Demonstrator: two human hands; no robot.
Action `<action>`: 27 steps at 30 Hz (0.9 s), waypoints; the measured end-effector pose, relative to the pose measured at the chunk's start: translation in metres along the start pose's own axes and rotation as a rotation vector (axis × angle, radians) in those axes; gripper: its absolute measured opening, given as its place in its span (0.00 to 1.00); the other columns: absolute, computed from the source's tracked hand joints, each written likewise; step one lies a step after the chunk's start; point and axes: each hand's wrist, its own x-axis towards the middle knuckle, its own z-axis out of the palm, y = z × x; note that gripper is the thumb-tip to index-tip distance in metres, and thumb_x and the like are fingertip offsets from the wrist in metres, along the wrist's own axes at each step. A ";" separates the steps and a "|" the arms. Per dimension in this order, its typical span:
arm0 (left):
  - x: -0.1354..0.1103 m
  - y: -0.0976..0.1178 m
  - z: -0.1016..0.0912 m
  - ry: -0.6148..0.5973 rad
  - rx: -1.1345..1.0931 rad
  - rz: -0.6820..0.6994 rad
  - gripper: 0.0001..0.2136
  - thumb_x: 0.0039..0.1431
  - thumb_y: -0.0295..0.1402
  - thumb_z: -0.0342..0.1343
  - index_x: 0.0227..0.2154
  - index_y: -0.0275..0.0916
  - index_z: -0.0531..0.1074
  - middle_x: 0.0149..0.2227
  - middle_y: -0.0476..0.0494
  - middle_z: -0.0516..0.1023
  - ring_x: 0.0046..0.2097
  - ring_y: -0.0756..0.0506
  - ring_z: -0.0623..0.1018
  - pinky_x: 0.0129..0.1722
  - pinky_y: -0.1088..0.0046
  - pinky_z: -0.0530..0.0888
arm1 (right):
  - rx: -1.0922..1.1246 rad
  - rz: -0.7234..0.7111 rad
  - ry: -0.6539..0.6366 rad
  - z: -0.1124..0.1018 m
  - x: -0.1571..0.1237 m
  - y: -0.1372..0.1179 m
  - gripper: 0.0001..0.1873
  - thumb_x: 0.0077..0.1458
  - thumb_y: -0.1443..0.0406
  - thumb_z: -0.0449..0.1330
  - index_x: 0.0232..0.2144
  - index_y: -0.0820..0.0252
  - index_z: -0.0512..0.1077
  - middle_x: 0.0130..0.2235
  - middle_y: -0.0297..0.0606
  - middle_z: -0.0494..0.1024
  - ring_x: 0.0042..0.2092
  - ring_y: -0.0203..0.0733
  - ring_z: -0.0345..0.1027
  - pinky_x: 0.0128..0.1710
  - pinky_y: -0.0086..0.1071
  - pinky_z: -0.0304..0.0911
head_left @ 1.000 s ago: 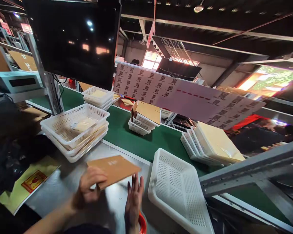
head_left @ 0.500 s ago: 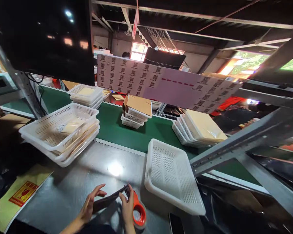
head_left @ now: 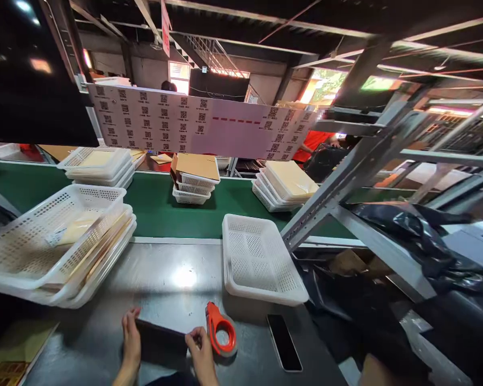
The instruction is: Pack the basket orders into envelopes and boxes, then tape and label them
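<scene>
At the bottom of the view, a flat card envelope [head_left: 161, 343] stands on edge on the steel table [head_left: 173, 273], its face dark in shadow. My left hand [head_left: 131, 343] holds its left end, fingers against it. My right hand [head_left: 201, 351] grips its right end with thumb and fingers closed. An orange tape dispenser [head_left: 220, 335] lies right beside my right hand. An empty white plastic basket [head_left: 257, 260] sits just beyond, to the right.
A stack of white baskets [head_left: 52, 246] holding envelopes stands at the left. More basket stacks [head_left: 193, 182] ride the green conveyor belt [head_left: 156, 203]. A black phone [head_left: 284, 343] lies on the table at right. A metal frame strut [head_left: 338, 182] and black bags [head_left: 418, 241] crowd the right.
The view has swung right. The brown envelope, held flat above the table a second ago, now stands on edge near the table's front, with one hand at each end.
</scene>
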 end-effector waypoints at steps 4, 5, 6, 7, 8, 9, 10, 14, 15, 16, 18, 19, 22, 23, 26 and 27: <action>-0.012 -0.006 0.004 -0.105 -0.095 0.179 0.44 0.50 0.69 0.56 0.60 0.41 0.59 0.66 0.27 0.69 0.70 0.31 0.68 0.68 0.52 0.67 | -0.039 0.022 -0.090 -0.002 0.002 -0.012 0.30 0.45 0.37 0.69 0.29 0.59 0.80 0.32 0.42 0.81 0.37 0.51 0.76 0.42 0.40 0.72; -0.011 -0.005 0.002 -0.132 -0.106 0.183 0.44 0.48 0.69 0.58 0.59 0.42 0.60 0.65 0.27 0.71 0.69 0.30 0.68 0.68 0.50 0.66 | -0.054 0.024 -0.107 -0.003 0.003 -0.015 0.31 0.45 0.37 0.69 0.30 0.59 0.82 0.33 0.45 0.83 0.38 0.53 0.77 0.43 0.42 0.72; -0.009 -0.004 0.000 -0.158 -0.113 0.176 0.44 0.46 0.69 0.59 0.57 0.42 0.61 0.64 0.26 0.72 0.69 0.30 0.69 0.69 0.49 0.66 | -0.068 0.027 -0.119 -0.005 0.004 -0.018 0.31 0.45 0.37 0.69 0.30 0.59 0.83 0.34 0.47 0.84 0.39 0.55 0.78 0.44 0.44 0.73; -0.006 -0.002 -0.004 -0.183 -0.118 0.165 0.44 0.45 0.70 0.60 0.56 0.42 0.62 0.63 0.26 0.73 0.68 0.29 0.70 0.69 0.48 0.65 | -0.079 0.032 -0.125 -0.006 0.006 -0.021 0.32 0.44 0.36 0.69 0.30 0.59 0.83 0.34 0.48 0.84 0.40 0.57 0.78 0.45 0.45 0.73; -0.004 0.001 -0.008 -0.207 -0.123 0.158 0.45 0.43 0.70 0.62 0.55 0.41 0.63 0.62 0.25 0.73 0.68 0.28 0.70 0.69 0.47 0.65 | -0.088 0.041 -0.127 -0.006 0.008 -0.023 0.33 0.44 0.35 0.69 0.29 0.59 0.84 0.34 0.48 0.84 0.40 0.57 0.79 0.44 0.46 0.73; -0.002 0.003 -0.012 -0.236 -0.124 0.153 0.45 0.41 0.69 0.63 0.54 0.41 0.64 0.62 0.25 0.74 0.68 0.28 0.70 0.69 0.46 0.64 | -0.096 0.056 -0.130 -0.006 0.010 -0.025 0.34 0.43 0.34 0.69 0.29 0.59 0.84 0.34 0.49 0.85 0.39 0.57 0.79 0.43 0.45 0.74; -0.001 0.004 -0.016 -0.280 -0.119 0.148 0.45 0.41 0.68 0.65 0.55 0.41 0.65 0.62 0.26 0.74 0.67 0.27 0.71 0.69 0.45 0.64 | -0.104 0.072 -0.131 -0.005 0.013 -0.026 0.35 0.41 0.33 0.68 0.29 0.60 0.84 0.33 0.49 0.85 0.39 0.57 0.79 0.43 0.45 0.74; -0.011 0.004 -0.021 -0.453 -0.100 0.201 0.41 0.44 0.61 0.68 0.57 0.43 0.70 0.64 0.31 0.74 0.68 0.27 0.70 0.70 0.48 0.64 | -0.102 0.067 -0.107 0.007 0.020 -0.029 0.39 0.41 0.31 0.67 0.30 0.61 0.84 0.33 0.51 0.85 0.39 0.59 0.79 0.45 0.47 0.74; -0.015 0.003 -0.018 -0.493 -0.114 0.223 0.41 0.44 0.60 0.69 0.59 0.44 0.71 0.66 0.32 0.73 0.69 0.27 0.68 0.71 0.49 0.63 | -0.094 0.058 -0.112 0.011 0.020 -0.028 0.39 0.41 0.31 0.67 0.31 0.61 0.85 0.34 0.51 0.85 0.39 0.59 0.79 0.45 0.48 0.74; -0.019 0.002 -0.015 -0.532 -0.139 0.236 0.43 0.43 0.60 0.70 0.61 0.45 0.71 0.67 0.34 0.71 0.71 0.27 0.66 0.72 0.51 0.62 | -0.087 0.053 -0.126 0.016 0.020 -0.028 0.40 0.42 0.31 0.67 0.32 0.61 0.85 0.34 0.51 0.86 0.39 0.59 0.79 0.45 0.48 0.73; -0.022 0.002 -0.007 -0.585 -0.185 0.201 0.44 0.45 0.60 0.69 0.63 0.45 0.70 0.70 0.36 0.68 0.73 0.28 0.62 0.73 0.52 0.60 | -0.077 0.069 -0.175 0.021 0.017 -0.024 0.40 0.41 0.31 0.67 0.32 0.61 0.85 0.34 0.50 0.85 0.40 0.60 0.79 0.46 0.50 0.73; -0.021 0.002 -0.004 -0.580 -0.184 0.160 0.43 0.47 0.61 0.67 0.63 0.44 0.70 0.70 0.35 0.68 0.73 0.28 0.62 0.74 0.52 0.59 | -0.063 0.089 -0.203 0.021 0.014 -0.022 0.40 0.40 0.30 0.67 0.33 0.60 0.85 0.35 0.50 0.86 0.41 0.61 0.79 0.48 0.51 0.72; -0.015 0.002 0.001 -0.466 -0.089 0.040 0.42 0.49 0.66 0.61 0.60 0.40 0.74 0.69 0.33 0.70 0.74 0.29 0.60 0.75 0.49 0.53 | 0.075 0.192 -0.281 0.012 0.005 -0.012 0.42 0.35 0.31 0.70 0.40 0.57 0.86 0.44 0.50 0.86 0.50 0.66 0.77 0.56 0.55 0.67; -0.013 0.000 -0.001 -0.429 -0.060 0.024 0.42 0.49 0.67 0.59 0.58 0.40 0.76 0.68 0.34 0.70 0.74 0.29 0.59 0.76 0.50 0.52 | 0.145 0.228 -0.306 0.007 0.002 -0.009 0.43 0.34 0.32 0.71 0.43 0.56 0.85 0.48 0.50 0.85 0.55 0.67 0.76 0.59 0.56 0.65; -0.009 -0.008 -0.015 -0.421 -0.034 0.009 0.41 0.46 0.72 0.56 0.53 0.45 0.80 0.64 0.39 0.76 0.73 0.29 0.62 0.74 0.49 0.58 | 0.267 0.278 -0.348 -0.004 0.003 0.001 0.46 0.31 0.34 0.74 0.49 0.54 0.83 0.57 0.49 0.81 0.63 0.68 0.69 0.65 0.57 0.59; -0.009 -0.011 -0.022 -0.421 -0.032 0.008 0.41 0.45 0.72 0.56 0.51 0.45 0.82 0.61 0.38 0.78 0.72 0.28 0.65 0.73 0.47 0.61 | 0.261 0.280 -0.345 -0.006 0.006 0.003 0.47 0.30 0.34 0.75 0.49 0.54 0.83 0.57 0.50 0.80 0.64 0.68 0.68 0.66 0.56 0.58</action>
